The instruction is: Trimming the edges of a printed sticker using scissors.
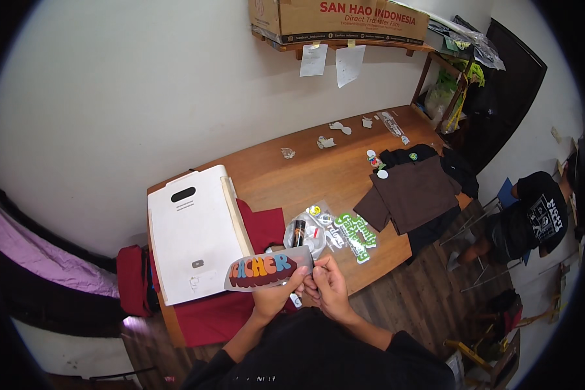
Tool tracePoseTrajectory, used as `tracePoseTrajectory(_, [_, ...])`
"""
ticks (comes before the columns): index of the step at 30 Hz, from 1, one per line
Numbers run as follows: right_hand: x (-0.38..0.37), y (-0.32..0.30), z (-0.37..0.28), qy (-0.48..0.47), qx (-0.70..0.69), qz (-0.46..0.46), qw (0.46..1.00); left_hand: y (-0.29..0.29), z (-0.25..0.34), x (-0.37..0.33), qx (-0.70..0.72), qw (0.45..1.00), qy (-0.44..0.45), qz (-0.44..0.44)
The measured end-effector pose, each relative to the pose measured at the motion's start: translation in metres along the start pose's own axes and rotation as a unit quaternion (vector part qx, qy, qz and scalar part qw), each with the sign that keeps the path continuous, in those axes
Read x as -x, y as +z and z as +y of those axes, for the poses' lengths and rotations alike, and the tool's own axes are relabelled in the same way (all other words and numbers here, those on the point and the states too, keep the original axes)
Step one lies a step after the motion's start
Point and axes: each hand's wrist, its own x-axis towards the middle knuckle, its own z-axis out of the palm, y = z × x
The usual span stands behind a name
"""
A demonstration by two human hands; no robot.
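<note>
In front of my body I hold a clear transfer film (261,270) printed with multicoloured block letters on a dark red backing. My left hand (276,299) is closed on its lower edge, thumb on top. At the film's right end my right hand (329,286) pinches the edge, its fingertips close to the left hand's. Just beyond the film stands a clear round container (314,242) with a black cylinder (299,233) inside. Green and white lettered transfers (354,237) lie to its right. Dark red cloth (208,318) lies left of my hands.
A large white slab-like device (198,227) with an oval slot covers the left of the wooden table (292,179). Folded brown cloth (413,195) and black cloth lie right. Film scraps (326,142) line the wall side. A cardboard box (351,19) sits on a shelf. A person (533,214) sits at right.
</note>
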Motion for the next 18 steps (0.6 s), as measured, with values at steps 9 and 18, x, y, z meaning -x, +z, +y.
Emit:
tracePoseTrajectory(9, [-0.0022,0.0010,-0.0026,-0.006,-0.019,0.013,1.000,0.0037,0.0081,-0.0014,-0.002,1.000,-0.015,-0.013])
tracePoseTrajectory(18, [-0.0040,-0.0008,-0.0025,-0.016,-0.023,0.014,1.000,0.0049,0.0104,0.0024,0.000,0.999,-0.049,-0.015])
